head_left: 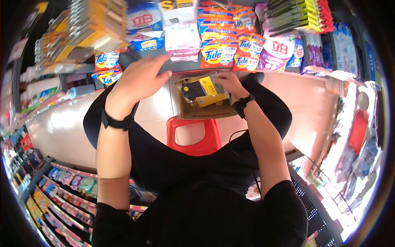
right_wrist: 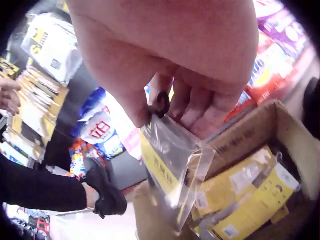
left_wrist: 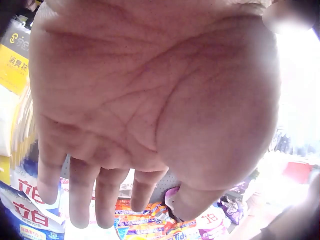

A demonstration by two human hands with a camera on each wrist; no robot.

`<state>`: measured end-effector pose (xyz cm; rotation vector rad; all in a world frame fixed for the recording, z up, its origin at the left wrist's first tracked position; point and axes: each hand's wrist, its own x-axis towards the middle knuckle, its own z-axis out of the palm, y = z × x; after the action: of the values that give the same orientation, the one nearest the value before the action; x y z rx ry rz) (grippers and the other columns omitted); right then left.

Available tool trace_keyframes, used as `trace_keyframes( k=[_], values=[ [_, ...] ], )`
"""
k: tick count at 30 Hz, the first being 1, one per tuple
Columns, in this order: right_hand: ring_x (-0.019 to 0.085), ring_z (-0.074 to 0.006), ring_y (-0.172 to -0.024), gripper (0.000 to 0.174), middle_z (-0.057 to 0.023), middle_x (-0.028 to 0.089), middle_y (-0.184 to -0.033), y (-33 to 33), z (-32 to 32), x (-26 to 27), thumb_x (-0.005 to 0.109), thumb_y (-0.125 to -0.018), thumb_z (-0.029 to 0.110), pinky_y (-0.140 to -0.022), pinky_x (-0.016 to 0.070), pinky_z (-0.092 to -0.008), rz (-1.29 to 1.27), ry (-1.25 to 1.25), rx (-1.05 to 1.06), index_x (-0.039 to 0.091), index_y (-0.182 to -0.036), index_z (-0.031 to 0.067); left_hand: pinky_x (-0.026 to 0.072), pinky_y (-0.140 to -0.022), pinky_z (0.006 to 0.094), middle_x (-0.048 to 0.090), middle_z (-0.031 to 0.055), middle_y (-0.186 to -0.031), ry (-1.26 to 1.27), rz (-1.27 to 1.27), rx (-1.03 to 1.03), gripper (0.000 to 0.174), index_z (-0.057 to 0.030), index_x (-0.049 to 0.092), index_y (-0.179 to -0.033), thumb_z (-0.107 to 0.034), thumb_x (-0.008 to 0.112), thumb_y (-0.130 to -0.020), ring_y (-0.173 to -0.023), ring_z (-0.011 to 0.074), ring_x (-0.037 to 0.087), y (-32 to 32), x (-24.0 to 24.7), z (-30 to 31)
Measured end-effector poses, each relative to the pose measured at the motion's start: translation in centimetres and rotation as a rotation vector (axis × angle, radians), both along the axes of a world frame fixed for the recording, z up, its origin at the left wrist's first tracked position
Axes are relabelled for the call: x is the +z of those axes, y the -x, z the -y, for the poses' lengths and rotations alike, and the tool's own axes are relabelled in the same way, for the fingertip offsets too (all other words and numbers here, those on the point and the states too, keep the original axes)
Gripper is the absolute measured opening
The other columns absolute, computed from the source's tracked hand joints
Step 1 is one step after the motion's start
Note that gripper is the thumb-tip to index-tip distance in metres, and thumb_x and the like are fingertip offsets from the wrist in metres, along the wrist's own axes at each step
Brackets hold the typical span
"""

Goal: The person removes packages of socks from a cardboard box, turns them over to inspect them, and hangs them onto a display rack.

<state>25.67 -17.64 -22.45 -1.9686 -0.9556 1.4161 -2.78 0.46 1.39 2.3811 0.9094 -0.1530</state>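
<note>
My right hand (head_left: pixel 231 84) pinches a clear-wrapped sock pack (right_wrist: pixel 162 172) with a yellow label by the black hook at its top. The pack hangs over an open cardboard box (head_left: pixel 207 113), partly inside its rim in the right wrist view. More yellow-labelled packs (right_wrist: pixel 245 195) lie in that box. My left hand (head_left: pixel 133 80) is raised in front of the shelf with its fingers extended, and the left wrist view shows a bare palm. Hanging sock packs (head_left: pixel 96 31) are up and to the left of it.
Tide bags (head_left: pixel 216 53), Liby bags (head_left: pixel 144 18) and a white washing powder bag (head_left: pixel 181 39) stand along the shelf ahead. A red stool (head_left: pixel 193 148) is between my legs. Other hanging packs (head_left: pixel 294 14) are at upper right, and stocked shelves (head_left: pixel 61 197) at lower left.
</note>
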Motion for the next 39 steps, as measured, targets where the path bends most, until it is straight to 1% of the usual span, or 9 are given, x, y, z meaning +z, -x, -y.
trace_keyframes(
  k=[8, 14, 16, 19, 22, 25, 28, 31, 39],
  values=[
    [0.064, -0.0076, -0.087, 0.023, -0.0012, 0.072, -0.098, 5.4, -3.2, 18.8, 0.071, -0.095, 0.016, -0.079, 0.0508, -0.0249, -0.224, -0.018, 0.044, 0.073, -0.112, 0.0001, 0.0504, -0.096, 0.0427, 0.067, 0.0211, -0.120, 0.169, 0.087, -0.070, 0.045, -0.0044, 0.065, -0.125, -0.034, 0.070, -0.091, -0.114, 0.0371, 0.063, 2.0, -0.3, 0.2],
    [0.059, -0.0051, -0.079, 0.021, 0.0016, 0.071, -0.090, 8.3, -5.8, 25.3, 0.074, -0.094, 0.019, -0.071, 0.0471, -0.0230, -0.210, -0.170, 0.091, 0.076, -0.105, 0.0015, 0.0506, -0.071, 0.0366, 0.073, 0.0138, -0.091, 0.342, 0.144, -0.155, 0.037, -0.0008, 0.071, -0.109, -0.028, 0.078, -0.084, -0.082, 0.0256, 0.068, 2.3, 1.5, -0.1],
    [0.062, -0.0077, -0.085, 0.029, -0.0018, 0.072, -0.096, 8.8, -6.5, 27.0, 0.073, -0.095, 0.020, -0.077, 0.0485, -0.0236, -0.177, -0.269, 0.181, 0.071, -0.118, 0.0023, 0.0499, -0.070, 0.0344, 0.074, 0.0118, -0.092, 0.429, 0.225, -0.079, 0.034, 0.0012, 0.070, -0.110, -0.022, 0.077, -0.086, -0.080, 0.0178, 0.066, 2.6, 2.2, -0.6],
    [0.063, -0.0183, -0.113, 0.058, -0.0130, 0.066, -0.125, 8.4, -7.3, 28.1, 0.069, -0.099, 0.022, -0.097, 0.0489, -0.0325, -0.290, -0.405, -0.099, 0.042, -0.148, 0.0050, 0.0494, -0.069, 0.0299, 0.074, 0.0058, -0.093, 0.446, 0.454, 0.027, 0.029, 0.0011, 0.070, -0.112, -0.019, 0.074, -0.091, -0.079, 0.0096, 0.063, 2.9, 1.8, -1.4],
    [0.061, -0.0225, -0.118, 0.058, -0.0141, 0.060, -0.133, 9.5, -6.7, 28.6, 0.067, -0.100, 0.024, -0.101, 0.0489, -0.0392, -0.575, -0.459, -0.255, 0.042, -0.148, 0.0057, 0.0475, -0.066, 0.0240, 0.073, -0.0009, -0.094, 0.718, 0.720, 0.260, 0.027, -0.0007, 0.071, -0.114, -0.020, 0.071, -0.096, -0.078, 0.0033, 0.060, 3.1, 1.7, -1.9],
    [0.063, -0.0209, -0.109, 0.048, -0.0088, 0.063, -0.124, 10.2, -5.5, 25.9, 0.066, -0.100, 0.021, -0.096, 0.0521, -0.0384, -0.596, -0.340, -0.141, 0.048, -0.141, 0.0065, 0.0445, -0.062, 0.0185, 0.072, -0.0060, -0.095, 0.847, 0.857, 0.315, 0.025, -0.0053, 0.072, -0.117, -0.021, 0.071, -0.097, -0.077, -0.0012, 0.058, 4.3, 4.1, -1.7],
    [0.053, -0.0034, -0.069, 0.029, 0.0063, 0.060, -0.085, 11.8, -4.3, 25.8, 0.068, -0.098, 0.018, -0.064, 0.0417, -0.0206, -0.447, -0.240, -0.048, 0.059, -0.124, 0.0083, 0.0429, -0.061, 0.0175, 0.069, -0.0076, -0.092, 0.907, 0.971, 0.397, 0.024, -0.0063, 0.072, -0.115, -0.022, 0.072, -0.096, -0.074, -0.0020, 0.056, 4.6, 4.2, -1.5],
    [0.044, -0.0004, -0.062, 0.012, 0.0101, 0.051, -0.073, 12.9, -3.9, 24.1, 0.069, -0.098, 0.017, -0.056, 0.0318, -0.0197, -0.412, -0.240, -0.116, 0.064, -0.106, 0.0095, 0.0459, -0.066, 0.0182, 0.070, -0.0055, -0.096, 0.901, 1.125, 0.408, 0.025, -0.0056, 0.072, -0.114, -0.023, 0.072, -0.096, -0.078, -0.0007, 0.058, 4.7, 4.4, -1.5],
    [0.046, -0.0025, -0.071, 0.012, 0.0082, 0.051, -0.077, 14.5, -2.8, 24.5, 0.069, -0.097, 0.010, -0.063, 0.0340, -0.0214, -0.247, -0.269, 0.013, 0.060, -0.089, 0.0094, 0.0506, -0.075, 0.0214, 0.073, -0.0001, -0.097, 0.814, 1.259, 0.624, 0.020, -0.0056, 0.074, -0.104, -0.024, 0.074, -0.095, -0.085, 0.0042, 0.065, 5.3, 3.4, -3.2]
  ],
)
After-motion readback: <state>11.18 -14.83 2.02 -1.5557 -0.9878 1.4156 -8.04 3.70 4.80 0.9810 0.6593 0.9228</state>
